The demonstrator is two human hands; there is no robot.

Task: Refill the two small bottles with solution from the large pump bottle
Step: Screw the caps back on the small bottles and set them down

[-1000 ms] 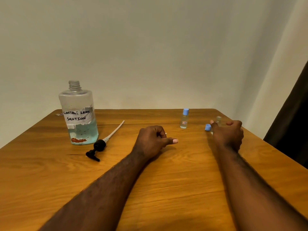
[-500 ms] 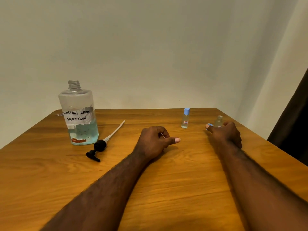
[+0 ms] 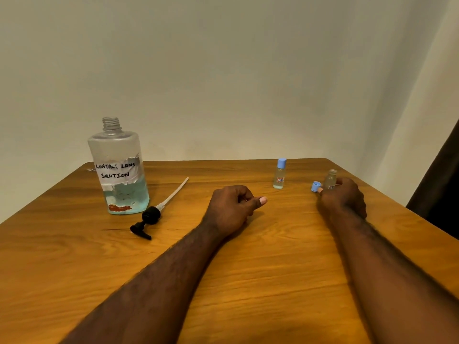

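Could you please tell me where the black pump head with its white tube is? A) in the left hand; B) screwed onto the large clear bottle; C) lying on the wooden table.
C: the black pump head with white tube lies on the wooden table, beside the large clear bottle.

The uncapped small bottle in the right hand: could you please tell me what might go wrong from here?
The uncapped small bottle has a narrow neck, while the large bottle stands open with a wide one; pouring directly may spill onto the table.
The loose blue cap lies by the right hand and could be knocked away.
The pump lies on bare wood and may carry dirt back.
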